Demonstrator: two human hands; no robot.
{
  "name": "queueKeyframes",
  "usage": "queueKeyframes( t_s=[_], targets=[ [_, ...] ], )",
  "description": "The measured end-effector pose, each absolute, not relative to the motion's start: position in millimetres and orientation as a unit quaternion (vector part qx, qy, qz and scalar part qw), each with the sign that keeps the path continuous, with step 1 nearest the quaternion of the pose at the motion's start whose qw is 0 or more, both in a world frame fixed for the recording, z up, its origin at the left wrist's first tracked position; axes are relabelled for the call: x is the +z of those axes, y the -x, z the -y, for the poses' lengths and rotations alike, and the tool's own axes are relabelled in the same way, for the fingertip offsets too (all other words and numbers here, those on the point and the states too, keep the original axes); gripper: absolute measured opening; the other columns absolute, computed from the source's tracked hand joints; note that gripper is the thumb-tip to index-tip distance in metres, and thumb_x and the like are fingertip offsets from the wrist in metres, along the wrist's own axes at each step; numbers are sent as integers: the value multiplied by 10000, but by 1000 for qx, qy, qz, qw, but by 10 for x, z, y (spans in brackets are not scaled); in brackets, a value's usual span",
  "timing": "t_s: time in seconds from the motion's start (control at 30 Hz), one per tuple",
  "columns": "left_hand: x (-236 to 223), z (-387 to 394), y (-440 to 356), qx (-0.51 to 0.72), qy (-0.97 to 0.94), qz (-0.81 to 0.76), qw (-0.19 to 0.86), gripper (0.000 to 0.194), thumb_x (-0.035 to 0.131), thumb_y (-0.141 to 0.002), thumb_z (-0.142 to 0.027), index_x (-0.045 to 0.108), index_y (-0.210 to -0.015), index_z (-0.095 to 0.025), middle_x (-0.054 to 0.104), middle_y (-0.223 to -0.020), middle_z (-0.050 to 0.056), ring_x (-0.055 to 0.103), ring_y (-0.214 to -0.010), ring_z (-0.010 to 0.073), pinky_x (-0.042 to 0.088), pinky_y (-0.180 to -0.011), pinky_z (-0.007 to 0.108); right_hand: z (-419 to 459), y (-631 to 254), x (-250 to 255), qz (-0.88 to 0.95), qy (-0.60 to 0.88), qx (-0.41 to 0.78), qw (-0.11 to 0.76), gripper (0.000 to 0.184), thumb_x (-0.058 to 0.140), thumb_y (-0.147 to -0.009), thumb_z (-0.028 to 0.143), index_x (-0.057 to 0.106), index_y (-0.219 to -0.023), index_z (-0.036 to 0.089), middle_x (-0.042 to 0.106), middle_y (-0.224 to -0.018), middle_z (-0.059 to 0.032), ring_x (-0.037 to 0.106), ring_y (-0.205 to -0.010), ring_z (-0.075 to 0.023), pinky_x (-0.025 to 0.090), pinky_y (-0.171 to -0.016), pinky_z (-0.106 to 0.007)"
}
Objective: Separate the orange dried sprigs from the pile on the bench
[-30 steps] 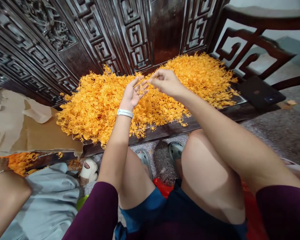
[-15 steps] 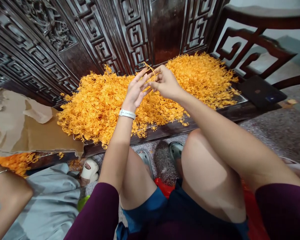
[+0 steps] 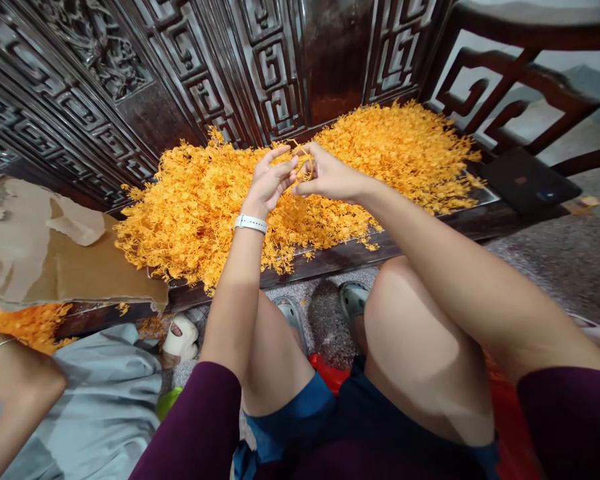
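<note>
Over a heap of orange branching plastic pieces (image 3: 200, 200), I hold one thin orange plastic sprig (image 3: 307, 165) between my two hands. My left hand (image 3: 270, 181), with a white watch band (image 3: 251, 224) at the wrist, is closed at the fingertips on the sprig's left side. On the other side, my right hand (image 3: 327, 175) pinches the sprig with its thumb and curled fingers. Part of the sprig is hidden behind the fingers. Both hands are close together, their fingertips almost touching.
The heap lies on a dark wooden bench (image 3: 325, 260) against a carved backrest (image 3: 275, 73). A torn cardboard sheet (image 3: 80, 273) is at left, beside another person's arm (image 3: 25, 383). A dark tablet-like device (image 3: 525, 180) lies at the bench's right end.
The sprig has turned and come lower between my hands; its end no longer sticks up as far. My right hand has moved slightly down and its fingers have shifted on the sprig.
</note>
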State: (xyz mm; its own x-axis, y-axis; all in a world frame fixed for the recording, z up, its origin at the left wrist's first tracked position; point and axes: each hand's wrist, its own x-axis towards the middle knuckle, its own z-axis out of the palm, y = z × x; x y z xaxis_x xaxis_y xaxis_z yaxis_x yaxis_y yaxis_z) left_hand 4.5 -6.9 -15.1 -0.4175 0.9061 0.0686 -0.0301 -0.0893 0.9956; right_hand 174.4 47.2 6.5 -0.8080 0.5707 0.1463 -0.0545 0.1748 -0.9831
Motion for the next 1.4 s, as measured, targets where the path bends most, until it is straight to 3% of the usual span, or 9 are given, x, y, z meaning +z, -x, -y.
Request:
queueKeyframes(
  t_s=[0.17,0.33,0.47,0.6,0.77,0.93,1.07,1.2,1.4],
  targets=[
    [-268,-38,-101,627,-348,-582,384,188,703,-987,-377,660,-1117,-247,732,-934,60,725,-822,161,572,-772,324,-492,-1672,33,699,225,611,297,514,809,-756,105,525,-1155,261,558,-824,20,633,-809,-211,574,-687,-356],
    [-299,-38,-213,541,-408,-596,431,550,617,-931,-765,704,-1044,-234,726,-849,102,712,-745,200,528,-657,343,-552,-1671,109,619,268,659,334,389,731,-779,112,538,-1078,270,623,-805,-2,635,-755,-206,601,-683,-376],
    [-249,-20,-238,529,-430,-593,429,649,607,-867,-850,742,-1019,-233,706,-814,98,687,-711,182,472,-597,308,-602,-1718,167,551,272,701,361,349,688,-749,101,535,-1004,286,683,-838,-13,653,-777,-205,623,-706,-378],
    [-163,2,-244,531,-464,-568,424,657,611,-869,-850,756,-1020,-227,701,-843,91,648,-675,143,446,-575,287,-643,-1771,170,528,252,724,365,329,686,-694,75,562,-933,263,682,-844,-18,672,-808,-197,649,-807,-410],
    [-100,44,-208,515,-497,-581,389,548,710,-859,-778,726,-879,-230,586,-673,29,558,-606,116,437,-559,286,-633,-1818,175,544,237,724,352,339,705,-702,78,571,-963,248,666,-880,-24,678,-907,-210,646,-910,-462],
    [-79,88,-171,487,-529,-606,340,500,734,-901,-692,682,-718,-230,500,-584,-4,525,-605,115,432,-587,297,-648,-1777,136,567,260,693,362,393,713,-675,32,584,-983,239,625,-934,-29,666,-937,-202,660,-873,-426],
    [-83,59,-226,513,-543,-595,297,436,792,-901,-584,713,-673,-222,574,-616,8,562,-669,129,466,-662,314,-675,-1709,94,573,276,666,390,370,750,-645,23,623,-923,231,635,-976,-41,654,-946,-208,639,-831,-392],
    [-77,-22,-264,559,-537,-587,234,424,821,-865,-587,729,-683,-216,699,-737,28,639,-831,165,513,-776,328,-686,-1687,84,620,313,595,404,265,773,-685,52,638,-832,225,659,-803,-31,662,-801,-203,604,-743,-375],
    [41,25,-73,630,-418,-629,179,422,751,-904,-648,733,-768,-248,691,-744,44,631,-896,191,478,-745,318,-738,-1833,72,715,371,492,331,125,703,-771,84,695,-702,188,560,-510,-15,559,-498,-187,532,-588,-395]
  ],
)
